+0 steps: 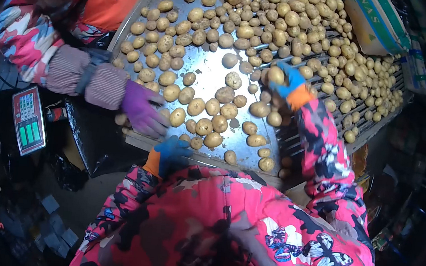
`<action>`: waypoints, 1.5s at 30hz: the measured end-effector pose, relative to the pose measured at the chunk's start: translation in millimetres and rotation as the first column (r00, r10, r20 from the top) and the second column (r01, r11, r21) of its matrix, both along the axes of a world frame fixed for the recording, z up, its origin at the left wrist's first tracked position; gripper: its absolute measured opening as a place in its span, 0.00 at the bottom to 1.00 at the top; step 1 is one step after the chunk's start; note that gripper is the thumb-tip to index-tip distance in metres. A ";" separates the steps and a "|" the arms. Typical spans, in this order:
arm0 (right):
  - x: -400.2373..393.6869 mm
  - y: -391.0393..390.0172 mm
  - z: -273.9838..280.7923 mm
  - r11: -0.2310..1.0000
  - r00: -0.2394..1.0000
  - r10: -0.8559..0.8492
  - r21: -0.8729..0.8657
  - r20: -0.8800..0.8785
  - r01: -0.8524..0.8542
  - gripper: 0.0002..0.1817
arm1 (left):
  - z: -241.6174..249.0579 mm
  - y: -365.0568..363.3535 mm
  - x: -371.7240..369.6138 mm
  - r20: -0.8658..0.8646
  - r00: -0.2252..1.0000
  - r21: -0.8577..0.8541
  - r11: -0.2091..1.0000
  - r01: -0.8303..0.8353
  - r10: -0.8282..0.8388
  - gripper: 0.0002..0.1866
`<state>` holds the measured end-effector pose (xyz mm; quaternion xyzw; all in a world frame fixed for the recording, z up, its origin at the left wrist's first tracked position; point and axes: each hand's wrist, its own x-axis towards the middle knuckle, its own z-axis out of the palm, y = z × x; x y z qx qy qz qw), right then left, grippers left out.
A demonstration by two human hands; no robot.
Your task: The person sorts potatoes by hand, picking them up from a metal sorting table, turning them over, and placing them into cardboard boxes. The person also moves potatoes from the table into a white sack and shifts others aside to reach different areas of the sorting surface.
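My right hand (291, 85), in a blue glove with an orange cuff, has its fingers closed around a potato (276, 76) above the right side of the metal tray (211, 73). Below it, more potatoes (260, 109) lie near the slatted rack. At the tray's near edge is my left hand (173, 150), gloved the same way and slightly blurred. Its fingers reach out beside a potato (196, 142), and I see nothing held in them. Several loose potatoes (204, 127) are spread over the tray between my hands.
Another person's purple-gloved hand (145, 109) reaches over the tray's left edge, close to my left hand. A slatted rack (380, 119) with small potatoes slopes away at right, under a printed carton (372, 22). A digital scale (29, 120) and black plastic bag (103, 139) are at left.
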<state>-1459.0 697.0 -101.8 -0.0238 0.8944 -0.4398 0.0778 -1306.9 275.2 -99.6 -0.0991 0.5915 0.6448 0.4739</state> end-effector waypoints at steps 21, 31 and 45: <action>286.9 -12.2 40.9 -0.622 0.646 -0.448 -0.734 0.619 0.273 0.42 | 35.1 102.5 -15.9 0.170 0.935 0.016 0.950 0.312 -0.310 0.24; 309.4 -15.4 49.0 0.059 0.523 -0.683 -0.676 0.510 0.735 0.36 | 33.1 44.9 -31.6 0.052 0.983 0.036 0.983 -0.180 0.178 0.29; 77.4 -106.5 30.4 0.796 0.975 -0.083 0.603 0.206 -0.060 0.27 | 17.9 10.6 3.5 0.366 0.928 -0.006 0.997 -0.075 0.072 0.31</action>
